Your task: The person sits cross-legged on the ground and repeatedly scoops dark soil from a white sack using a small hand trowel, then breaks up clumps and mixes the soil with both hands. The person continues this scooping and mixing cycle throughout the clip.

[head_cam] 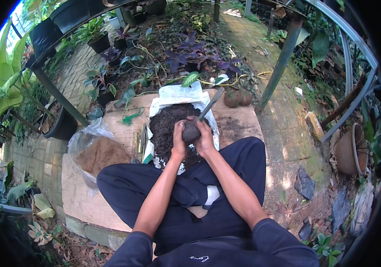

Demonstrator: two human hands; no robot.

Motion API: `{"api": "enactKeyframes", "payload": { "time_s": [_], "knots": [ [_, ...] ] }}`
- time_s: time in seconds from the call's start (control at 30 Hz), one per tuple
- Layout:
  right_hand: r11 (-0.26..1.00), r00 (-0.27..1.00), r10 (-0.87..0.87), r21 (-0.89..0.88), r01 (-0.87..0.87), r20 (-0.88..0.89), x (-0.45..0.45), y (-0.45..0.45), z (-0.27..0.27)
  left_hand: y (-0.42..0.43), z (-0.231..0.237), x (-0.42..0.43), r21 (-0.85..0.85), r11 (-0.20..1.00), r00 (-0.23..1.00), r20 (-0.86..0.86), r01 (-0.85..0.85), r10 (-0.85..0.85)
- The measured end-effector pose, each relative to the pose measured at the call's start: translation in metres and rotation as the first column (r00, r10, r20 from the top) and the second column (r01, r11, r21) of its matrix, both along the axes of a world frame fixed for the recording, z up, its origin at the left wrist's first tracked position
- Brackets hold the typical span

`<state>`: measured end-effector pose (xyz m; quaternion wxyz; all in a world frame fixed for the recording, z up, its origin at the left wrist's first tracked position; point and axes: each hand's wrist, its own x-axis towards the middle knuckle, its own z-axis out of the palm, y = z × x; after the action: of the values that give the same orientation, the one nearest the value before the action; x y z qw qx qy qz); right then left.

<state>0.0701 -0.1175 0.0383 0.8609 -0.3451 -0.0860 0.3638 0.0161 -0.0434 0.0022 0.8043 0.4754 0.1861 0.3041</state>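
Between my left hand (179,138) and my right hand (205,137) is a rounded ball of dark soil (191,132), cupped from both sides. A grey-green stick or stem (211,104) slants up and away from the ball beside my right fingers; whether it is set in the ball is hidden. Beneath my hands lies an opened white sack (181,93) holding dark, fibrous soil (165,121). To its left, a clear plastic bag (92,131) contains brown fibre (102,154). Two brown round balls (232,98) sit beyond the sack at the right.
Cardboard (240,120) lies under the sack and my crossed legs. Green twine (133,116) and short yellowish sticks (136,142) are left of the sack. Metal posts (282,63) stand on both sides. Purple-leaved plants (190,50) grow ahead; a tipped brown pot (347,152) is at right.
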Motion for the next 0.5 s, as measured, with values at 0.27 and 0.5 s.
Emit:
{"api": "enactKeyframes", "payload": {
  "time_s": [0.27,0.5],
  "knots": [
    [0.999,0.998,-0.043,0.032,0.045,-0.036,0.003,0.000,-0.010,-0.012,0.009,-0.004,0.156,0.988,0.997,0.068,0.021,-0.032],
    [0.997,0.983,-0.072,0.006,0.072,0.168,-0.008,0.002,-0.005,-0.005,0.023,-0.008,-0.392,0.916,0.996,0.020,0.084,-0.082]
  ]
}}
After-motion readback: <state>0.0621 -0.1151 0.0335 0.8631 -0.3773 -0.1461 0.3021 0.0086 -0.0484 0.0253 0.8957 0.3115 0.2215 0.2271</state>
